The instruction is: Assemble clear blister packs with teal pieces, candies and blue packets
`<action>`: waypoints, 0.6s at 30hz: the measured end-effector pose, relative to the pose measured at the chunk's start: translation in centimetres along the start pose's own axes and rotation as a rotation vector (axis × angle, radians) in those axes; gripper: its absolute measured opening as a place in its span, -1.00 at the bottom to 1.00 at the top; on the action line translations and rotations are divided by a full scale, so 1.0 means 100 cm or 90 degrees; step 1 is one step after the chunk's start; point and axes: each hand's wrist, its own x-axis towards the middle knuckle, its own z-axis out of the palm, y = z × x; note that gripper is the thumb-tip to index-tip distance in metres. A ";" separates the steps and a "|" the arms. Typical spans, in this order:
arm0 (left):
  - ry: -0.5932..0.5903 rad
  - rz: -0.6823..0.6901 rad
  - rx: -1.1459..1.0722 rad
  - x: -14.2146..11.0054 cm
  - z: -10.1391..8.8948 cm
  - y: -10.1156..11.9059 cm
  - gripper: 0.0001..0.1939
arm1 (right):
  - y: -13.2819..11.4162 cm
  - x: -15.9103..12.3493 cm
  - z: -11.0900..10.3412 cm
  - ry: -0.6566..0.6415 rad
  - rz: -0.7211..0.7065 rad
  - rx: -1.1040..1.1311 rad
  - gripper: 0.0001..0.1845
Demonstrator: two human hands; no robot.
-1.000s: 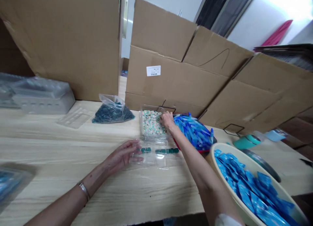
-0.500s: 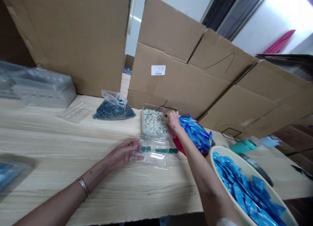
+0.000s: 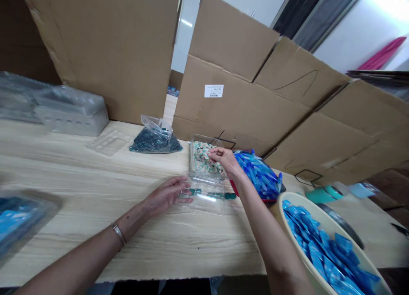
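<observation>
My left hand (image 3: 171,195) curls its fingers about the left end of a clear plastic tray (image 3: 209,206) lying on the table. A row of dark green pieces (image 3: 230,196) crosses the tray and sticks out at its right side. Over a clear box (image 3: 191,158) filled with small white, pink and green pieces (image 3: 201,152), my right hand (image 3: 225,158) has thumb and fingers pinched together. Whatever is between those fingertips is too small to make out. Beside my right wrist, a red tray (image 3: 234,187) carries many blue, slender pieces (image 3: 255,171).
A bag of dark green pieces (image 3: 156,141) stands behind the tray, near an empty clear insert (image 3: 110,141) and stacked clear trays (image 3: 73,112). A cream tub (image 3: 287,227) of blue packets is at right. Cardboard (image 3: 236,103) walls the back. A teal bottle (image 3: 324,193) lies far right.
My right hand has moved from the right rim of the clear box to above its pieces, fingers now pinched. The left hand stays on the tray. The view has shifted slightly left.
</observation>
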 end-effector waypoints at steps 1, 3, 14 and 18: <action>-0.001 0.003 -0.005 0.000 0.001 0.000 -0.75 | -0.007 -0.013 0.005 -0.008 0.012 0.041 -0.66; -0.007 0.013 -0.014 -0.001 0.003 -0.001 -0.77 | -0.021 -0.042 0.017 -0.020 0.019 0.078 -0.68; -0.008 0.049 0.000 -0.002 0.002 -0.012 -0.76 | -0.034 -0.122 0.067 -0.134 -0.109 -0.137 -0.88; -0.005 0.051 -0.008 -0.001 -0.001 -0.016 -0.66 | -0.027 -0.127 0.068 -0.099 -0.112 -0.155 -0.90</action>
